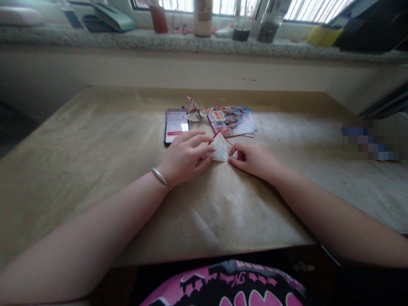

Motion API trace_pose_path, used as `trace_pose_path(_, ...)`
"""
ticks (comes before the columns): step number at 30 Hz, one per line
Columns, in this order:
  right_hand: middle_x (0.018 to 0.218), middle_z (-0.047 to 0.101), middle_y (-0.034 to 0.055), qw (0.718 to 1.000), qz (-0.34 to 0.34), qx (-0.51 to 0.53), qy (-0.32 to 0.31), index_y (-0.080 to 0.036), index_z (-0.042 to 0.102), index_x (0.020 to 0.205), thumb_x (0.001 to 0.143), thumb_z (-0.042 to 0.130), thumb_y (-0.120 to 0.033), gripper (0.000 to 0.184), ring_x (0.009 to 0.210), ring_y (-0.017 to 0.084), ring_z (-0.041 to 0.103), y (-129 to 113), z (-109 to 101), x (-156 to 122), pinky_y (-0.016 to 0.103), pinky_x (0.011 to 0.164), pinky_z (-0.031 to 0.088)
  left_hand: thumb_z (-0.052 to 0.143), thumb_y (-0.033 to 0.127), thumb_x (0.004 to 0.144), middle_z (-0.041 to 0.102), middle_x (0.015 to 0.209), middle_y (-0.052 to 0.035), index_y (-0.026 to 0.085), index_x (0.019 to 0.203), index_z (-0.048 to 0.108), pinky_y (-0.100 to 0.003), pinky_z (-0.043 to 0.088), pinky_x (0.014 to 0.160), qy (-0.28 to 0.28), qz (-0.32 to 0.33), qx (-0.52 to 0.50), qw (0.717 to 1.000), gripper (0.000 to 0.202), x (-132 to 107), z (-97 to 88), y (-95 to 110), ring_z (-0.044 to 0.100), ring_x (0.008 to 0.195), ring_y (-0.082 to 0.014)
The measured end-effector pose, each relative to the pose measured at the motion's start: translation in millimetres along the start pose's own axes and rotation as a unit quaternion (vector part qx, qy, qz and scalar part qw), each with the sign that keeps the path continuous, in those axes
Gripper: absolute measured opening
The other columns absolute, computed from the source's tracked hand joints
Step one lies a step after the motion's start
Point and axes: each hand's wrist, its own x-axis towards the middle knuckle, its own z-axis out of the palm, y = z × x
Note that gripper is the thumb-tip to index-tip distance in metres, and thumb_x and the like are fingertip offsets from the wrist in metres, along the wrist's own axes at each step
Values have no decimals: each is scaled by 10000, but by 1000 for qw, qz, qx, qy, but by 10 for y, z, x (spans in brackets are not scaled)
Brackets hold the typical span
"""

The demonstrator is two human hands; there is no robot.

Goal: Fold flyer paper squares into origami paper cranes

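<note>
A small white paper piece with a red edge [222, 148] lies on the brown paper-covered table [95, 161], partly folded. My left hand [186, 156], with a silver bangle on the wrist, presses on the paper's left side with curled fingers. My right hand [253, 160] pinches the paper's right edge. Both hands hold the same piece between them.
A phone [176, 124] with a lit screen lies just beyond my left hand. A folded paper figure [194, 109] and a stack of colourful printed sheets [232, 121] lie behind the hands. Bottles and jars [203, 17] stand on the stone windowsill.
</note>
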Motion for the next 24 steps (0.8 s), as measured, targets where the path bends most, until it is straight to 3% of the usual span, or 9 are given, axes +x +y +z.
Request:
trace_pose_path(6,901,633,44,990,-127,27,60,-218,696,853,827,598,-277,118,766,152,580,63,73,34,271,695,424,516,295,922,587,1333,-39,239,1016,681,-522,301,1164,-9,53,117,992,198,-5,26,82,466,1310,-269)
trace_pose_path(11,881,643,58,980,-186,46,57,-199,697,840,833,574,-211,123,843,180,593,95,74,70,297,775,452,460,240,955,685,1154,6,258,1072,670,-511,269,1188,-64,109,112,986,241,11,88,113,503,1270,-232)
trace_pose_path(24,947,705,60,961,-270,-38,51,-209,722,893,837,530,-154,208,870,194,627,147,-2,69,302,784,460,449,248,951,678,1142,-35,241,1178,644,-507,265,1170,-124,81,59,987,299,37,153,121,526,1181,-226)
